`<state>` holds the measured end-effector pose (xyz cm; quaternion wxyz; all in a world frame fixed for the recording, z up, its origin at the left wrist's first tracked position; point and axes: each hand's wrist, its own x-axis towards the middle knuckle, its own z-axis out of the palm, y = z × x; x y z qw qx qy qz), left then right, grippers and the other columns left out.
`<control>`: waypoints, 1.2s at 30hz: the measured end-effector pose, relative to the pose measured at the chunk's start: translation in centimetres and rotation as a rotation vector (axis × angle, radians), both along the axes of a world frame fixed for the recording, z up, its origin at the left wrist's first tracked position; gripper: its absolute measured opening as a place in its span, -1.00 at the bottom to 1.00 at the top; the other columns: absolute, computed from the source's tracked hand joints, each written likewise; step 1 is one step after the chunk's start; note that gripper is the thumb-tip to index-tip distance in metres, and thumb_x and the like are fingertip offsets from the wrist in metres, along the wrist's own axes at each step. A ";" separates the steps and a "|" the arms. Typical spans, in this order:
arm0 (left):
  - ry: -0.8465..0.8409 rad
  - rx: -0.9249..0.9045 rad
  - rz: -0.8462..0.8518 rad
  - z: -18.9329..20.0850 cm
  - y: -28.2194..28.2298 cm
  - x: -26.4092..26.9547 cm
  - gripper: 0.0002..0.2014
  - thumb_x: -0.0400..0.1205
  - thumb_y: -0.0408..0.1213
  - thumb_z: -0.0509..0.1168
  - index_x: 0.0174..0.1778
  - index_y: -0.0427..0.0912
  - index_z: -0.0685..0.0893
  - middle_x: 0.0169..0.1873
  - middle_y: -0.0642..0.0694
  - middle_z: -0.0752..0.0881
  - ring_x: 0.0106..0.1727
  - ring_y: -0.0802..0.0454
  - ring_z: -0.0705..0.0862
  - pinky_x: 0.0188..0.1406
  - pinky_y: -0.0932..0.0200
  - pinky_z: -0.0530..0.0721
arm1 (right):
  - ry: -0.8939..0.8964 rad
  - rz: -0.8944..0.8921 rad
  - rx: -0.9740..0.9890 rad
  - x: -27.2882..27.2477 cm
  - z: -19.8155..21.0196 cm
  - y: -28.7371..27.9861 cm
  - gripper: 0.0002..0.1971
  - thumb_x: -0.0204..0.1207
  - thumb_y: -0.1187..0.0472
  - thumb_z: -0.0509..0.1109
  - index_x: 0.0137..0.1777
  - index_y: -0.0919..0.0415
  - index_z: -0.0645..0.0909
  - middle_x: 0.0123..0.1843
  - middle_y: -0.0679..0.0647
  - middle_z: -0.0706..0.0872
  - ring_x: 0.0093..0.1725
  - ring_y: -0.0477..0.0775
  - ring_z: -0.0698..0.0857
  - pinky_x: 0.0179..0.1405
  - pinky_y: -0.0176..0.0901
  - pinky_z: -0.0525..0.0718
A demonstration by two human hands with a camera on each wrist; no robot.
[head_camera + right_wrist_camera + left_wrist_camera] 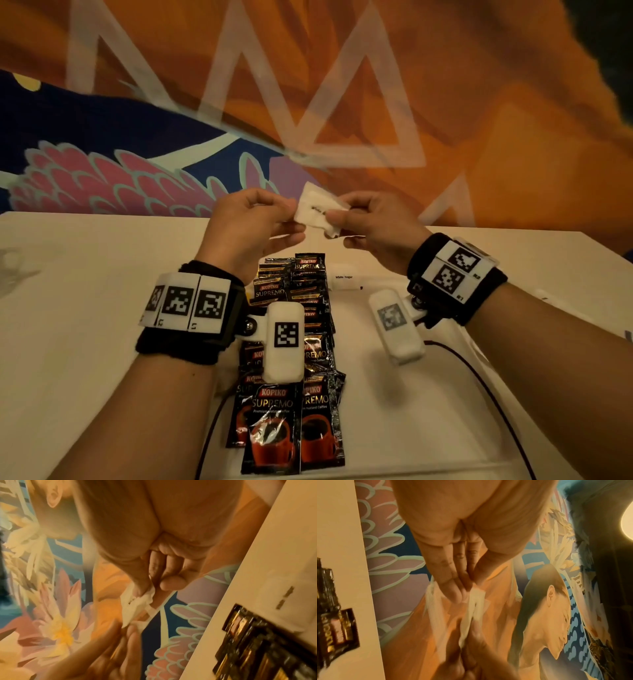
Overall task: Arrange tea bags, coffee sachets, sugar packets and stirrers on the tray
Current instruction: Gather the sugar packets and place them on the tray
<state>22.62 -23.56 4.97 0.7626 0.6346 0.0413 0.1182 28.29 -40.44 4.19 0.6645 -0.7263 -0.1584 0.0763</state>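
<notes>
While coffee sachets (291, 394) lie below, both hands' grips pinch opposite ends of one sugar packet (317, 210)

Dim, warm-tinted indoor lighting; motion blur in all 3 views.

Head view: an amber cast covers the tabletop (85, 308), which is evenly lit with only soft shadows. The mural wall (308, 85) is smeared by motion, and the straight tabletop edge bows from wide-angle distortion. The coffee sachets (294, 411) show small specular glints on foil. Left wrist view: a bright lamp (627, 515) at the right edge blooms to white glare; the area beside it falls to near black. The near palm is out of focus. Right wrist view: heavy blur throughout; the sachets at lower right streak, and the fingers (171, 584) are soft.
</notes>
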 end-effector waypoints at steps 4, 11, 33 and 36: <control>-0.041 -0.007 0.077 0.5 1.4 0.0 -0.90 0.65 -0.32 0.32 -0.19 -0.14 0.62 -0.27 -0.09 0.70 -0.25 0.00 0.73 -0.23 0.10 0.78 | -0.015 -0.156 -0.327 2.2 -1.9 -3.9 -0.93 0.51 0.28 0.48 -0.03 0.22 0.70 -0.20 0.09 0.78 -0.24 0.00 0.71 -0.34 -0.23 0.63; -0.065 0.027 0.069 0.3 1.4 0.3 -0.90 0.63 -0.27 0.35 -0.21 -0.09 0.64 -0.21 -0.09 0.70 -0.21 0.01 0.71 -0.25 0.12 0.75 | 0.112 -0.212 -0.721 3.7 -5.2 -6.4 -0.85 0.40 0.20 0.60 -0.20 0.14 0.66 -0.34 0.06 0.75 -0.37 -0.09 0.68 -0.43 -0.27 0.61; -0.073 0.097 0.050 0.3 1.1 0.2 -0.91 0.62 -0.30 0.35 -0.21 -0.08 0.64 -0.18 -0.09 0.70 -0.17 -0.02 0.70 -0.32 0.15 0.70 | 0.078 -0.275 -0.930 3.5 -3.9 -6.8 -0.73 0.43 0.04 0.55 -0.17 0.14 0.54 -0.17 0.08 0.74 -0.20 0.01 0.71 -0.32 -0.16 0.65; -0.066 0.104 0.037 0.3 0.7 0.0 -0.94 0.63 -0.27 0.34 -0.16 -0.06 0.64 -0.17 -0.08 0.70 -0.13 -0.02 0.71 -0.25 0.12 0.69 | 0.106 -0.229 -0.920 2.5 -2.1 -9.4 -0.79 0.49 0.02 0.50 -0.12 0.13 0.59 -0.14 0.03 0.75 -0.18 -0.03 0.74 -0.26 -0.15 0.67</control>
